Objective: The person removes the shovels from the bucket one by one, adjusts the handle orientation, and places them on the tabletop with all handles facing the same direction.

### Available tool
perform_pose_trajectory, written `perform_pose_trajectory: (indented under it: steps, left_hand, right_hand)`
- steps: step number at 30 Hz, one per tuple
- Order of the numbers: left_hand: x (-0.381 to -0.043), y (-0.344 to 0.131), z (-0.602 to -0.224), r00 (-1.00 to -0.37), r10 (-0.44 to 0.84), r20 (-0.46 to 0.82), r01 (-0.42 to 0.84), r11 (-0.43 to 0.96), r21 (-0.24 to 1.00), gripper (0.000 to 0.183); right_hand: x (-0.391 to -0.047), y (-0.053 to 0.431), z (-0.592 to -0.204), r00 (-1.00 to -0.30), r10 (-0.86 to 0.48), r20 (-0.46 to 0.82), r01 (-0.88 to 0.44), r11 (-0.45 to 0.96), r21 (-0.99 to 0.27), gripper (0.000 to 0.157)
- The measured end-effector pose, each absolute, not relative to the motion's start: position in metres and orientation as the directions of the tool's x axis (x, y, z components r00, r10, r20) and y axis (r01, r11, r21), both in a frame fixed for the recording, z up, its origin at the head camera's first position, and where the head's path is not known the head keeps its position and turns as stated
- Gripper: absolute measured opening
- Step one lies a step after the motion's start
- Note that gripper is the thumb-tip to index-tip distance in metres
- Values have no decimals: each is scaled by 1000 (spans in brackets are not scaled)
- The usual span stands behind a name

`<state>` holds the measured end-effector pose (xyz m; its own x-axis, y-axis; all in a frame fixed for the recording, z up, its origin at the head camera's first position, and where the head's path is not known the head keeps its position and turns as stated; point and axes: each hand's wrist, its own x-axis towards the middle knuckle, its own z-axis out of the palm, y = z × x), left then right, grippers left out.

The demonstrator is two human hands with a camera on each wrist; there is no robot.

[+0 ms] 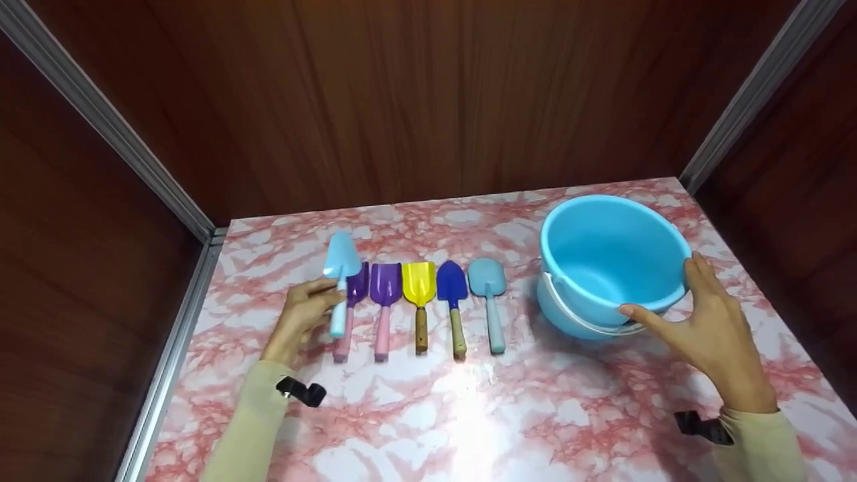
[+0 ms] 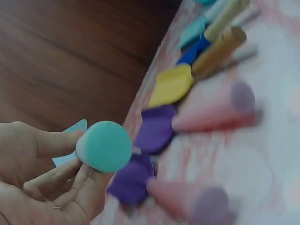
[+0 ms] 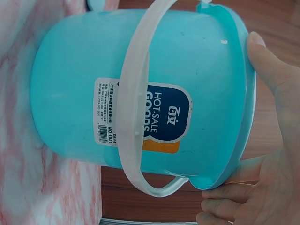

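Above the left end of a row of tools, my left hand (image 1: 309,309) pinches the handle of a light blue hand trowel (image 1: 342,258). The left wrist view shows its round handle end (image 2: 108,146) between thumb and fingers. My right hand (image 1: 720,328) holds the rim of a light blue bucket (image 1: 569,314), thumb at the near side and fingers at the right. In the right wrist view, the bucket's white handle (image 3: 133,98) hangs across a printed label (image 3: 166,115). The bucket's inside shows nothing in it.
Beside the held trowel lie two purple scoops with pink handles, one partly hidden (image 1: 342,348) and one in full view (image 1: 386,284). Further right are a yellow scoop (image 1: 419,284), a dark blue trowel (image 1: 452,281) and a grey-blue shovel (image 1: 487,276). Brown panels (image 1: 435,100) surround the marbled table (image 1: 402,415).
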<state>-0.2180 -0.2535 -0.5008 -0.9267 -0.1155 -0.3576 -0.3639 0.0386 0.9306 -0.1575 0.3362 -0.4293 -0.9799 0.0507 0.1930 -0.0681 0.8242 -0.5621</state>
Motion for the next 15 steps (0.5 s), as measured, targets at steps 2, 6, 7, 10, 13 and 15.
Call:
perform_pose_trajectory:
  steps: [2, 6, 7, 10, 13, 15]
  left_hand:
    - [-216, -263, -506, -917, -128, -377, -387, 64, 920, 53]
    - [-211, -281, -515, -898, -142, -417, -432, 100, 897, 55]
    - [-210, -285, -517, -895, -147, -421, -437, 101, 894, 56]
    - [-208, -293, -522, -893, -149, -424, -441, 109, 891, 55]
    - [-206, -299, -526, -890, -150, -431, -450, 122, 885, 54]
    - [-205, -303, -527, -884, -151, -443, -462, 139, 876, 54]
  right_hand:
    - [-158, 336, -429, -980, 50, 194, -70, 825, -561, 125]
    - [-158, 335, -428, -981, 50, 188, -67, 822, -565, 125]
    - [-158, 335, -428, -981, 50, 186, -65, 822, -565, 125]
    - [-157, 336, -429, -981, 51, 187, -66, 821, -568, 125]
    - [-157, 336, -428, -980, 50, 191, -69, 821, -567, 125]
    - [-157, 337, -428, -979, 49, 196, -73, 821, -567, 124]
